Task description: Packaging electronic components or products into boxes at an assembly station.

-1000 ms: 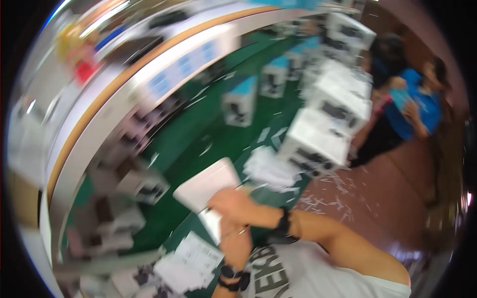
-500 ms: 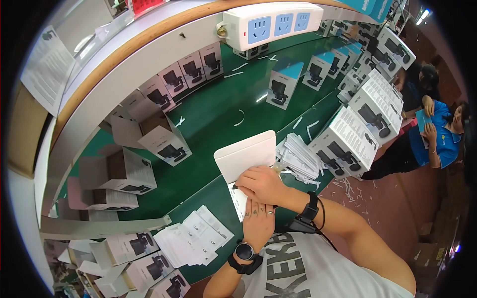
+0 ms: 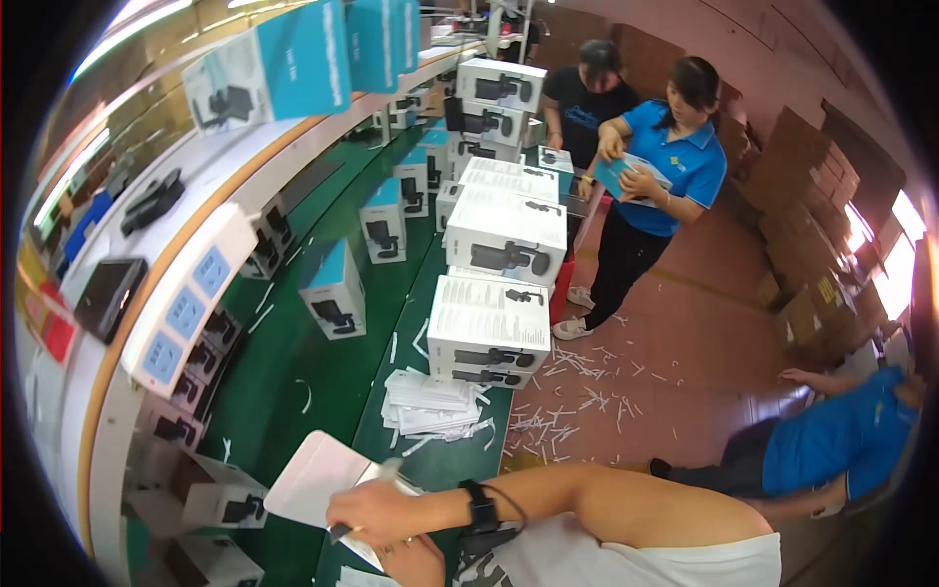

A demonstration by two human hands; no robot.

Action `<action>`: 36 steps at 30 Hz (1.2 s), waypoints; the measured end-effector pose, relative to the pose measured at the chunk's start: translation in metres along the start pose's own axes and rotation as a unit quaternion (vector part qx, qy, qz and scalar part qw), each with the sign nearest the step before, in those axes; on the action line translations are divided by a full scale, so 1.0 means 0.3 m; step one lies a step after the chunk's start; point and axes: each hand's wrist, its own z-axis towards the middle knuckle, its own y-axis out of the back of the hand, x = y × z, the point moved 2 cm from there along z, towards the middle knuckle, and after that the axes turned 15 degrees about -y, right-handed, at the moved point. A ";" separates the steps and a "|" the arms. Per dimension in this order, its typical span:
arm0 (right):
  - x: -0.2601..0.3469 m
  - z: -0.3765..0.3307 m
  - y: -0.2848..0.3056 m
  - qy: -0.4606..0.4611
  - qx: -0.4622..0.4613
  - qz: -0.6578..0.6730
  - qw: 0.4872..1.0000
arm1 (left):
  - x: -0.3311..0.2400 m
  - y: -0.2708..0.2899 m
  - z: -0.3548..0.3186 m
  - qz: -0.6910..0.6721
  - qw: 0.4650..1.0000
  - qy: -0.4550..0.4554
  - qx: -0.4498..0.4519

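A white carton (image 3: 311,477) with its pale lid flap raised lies in front of me at the lower edge of the view. My right hand (image 3: 377,514) is closed over it, fingers curled, with a small dark object (image 3: 339,531) by the fingertips, too small to name. Partly beneath the right hand, my left hand (image 3: 413,561) lies against the carton's near part, its fingers stretched but partly covered. Beyond the hands, a pile of folded white papers (image 3: 430,401) rests on the green table (image 3: 279,391).
Stacked printed boxes (image 3: 499,235) rise along the table's right edge. More boxes (image 3: 333,293) stand farther in. A power strip (image 3: 191,303) hangs from the shelf at left. One co-worker (image 3: 670,147) holds a blue-and-white box; others stand behind and at lower right. Paper scraps litter the floor (image 3: 685,362).
My view has swung to the right and up, so hands and carton sit lower in the picture. Both hands stay on the carton. A person in blue at lower right has come into view.
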 end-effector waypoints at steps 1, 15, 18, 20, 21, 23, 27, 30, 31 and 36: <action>-0.006 -0.038 0.086 -0.036 -0.074 0.079 0.993 | 0.000 0.004 -0.004 -0.042 0.999 0.012 0.031; -0.164 -0.015 0.230 -0.148 -0.090 0.272 0.946 | 0.045 0.035 0.011 -0.147 0.981 0.035 0.120; -0.143 -0.066 0.245 -0.229 0.136 0.382 0.885 | 0.055 0.052 0.020 -0.166 0.977 0.064 0.118; -0.206 -0.174 0.267 -0.212 0.237 0.371 0.873 | 0.075 0.030 -0.058 -0.174 0.974 0.087 0.115; -0.229 -0.208 0.257 -0.210 0.246 0.372 0.870 | 0.113 -0.036 -0.209 -0.271 0.942 0.179 0.088; -0.230 -0.257 0.234 -0.034 0.109 0.309 0.944 | 0.160 -0.118 -0.454 -0.447 0.823 0.350 0.026; -0.226 -0.234 0.273 -0.094 0.223 0.176 0.954 | 0.069 0.035 -0.216 -0.394 0.788 0.468 -0.071; -0.147 -0.176 0.311 -0.042 0.195 0.141 0.970 | 0.084 0.022 -0.251 -0.424 0.776 0.455 -0.103; -0.115 -0.158 0.312 -0.016 0.179 0.126 0.976 | 0.082 0.021 -0.272 -0.438 0.771 0.448 -0.118; -0.031 -0.124 0.278 -0.075 0.193 0.067 0.976 | 0.077 0.048 -0.219 -0.512 0.728 0.420 -0.177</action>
